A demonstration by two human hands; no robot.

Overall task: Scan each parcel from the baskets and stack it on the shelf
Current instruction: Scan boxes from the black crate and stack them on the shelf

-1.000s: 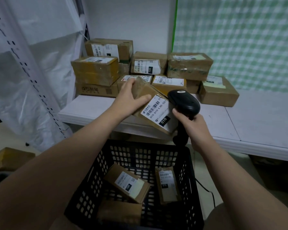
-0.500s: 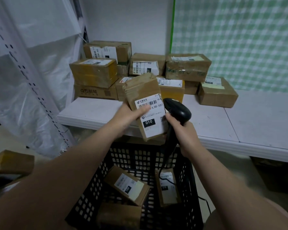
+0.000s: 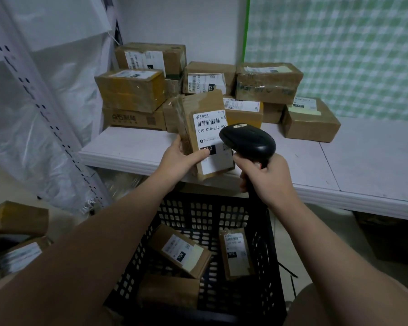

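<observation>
My left hand (image 3: 180, 158) grips a small brown parcel (image 3: 204, 114) by its lower left edge, thumb on the white label, which faces me. The parcel stands nearly upright over the shelf's front edge. My right hand (image 3: 265, 176) holds the black barcode scanner (image 3: 247, 139) by its handle, its head right beside the label's right edge. Below, a black plastic basket (image 3: 205, 208) contains three brown parcels (image 3: 180, 251). The white shelf (image 3: 339, 161) carries a stack of several scanned-looking cardboard parcels (image 3: 132, 89) at its back left.
A white perforated shelf upright (image 3: 45, 109) with plastic sheeting stands at the left. More boxes (image 3: 17, 220) lie on the floor at the lower left. A green checked cloth (image 3: 339, 50) hangs behind the shelf's bare right part. The scanner's cable runs down past the basket.
My left hand has turned the parcel from tilted to nearly upright, label facing me. The scanner has shifted in close beside the label.
</observation>
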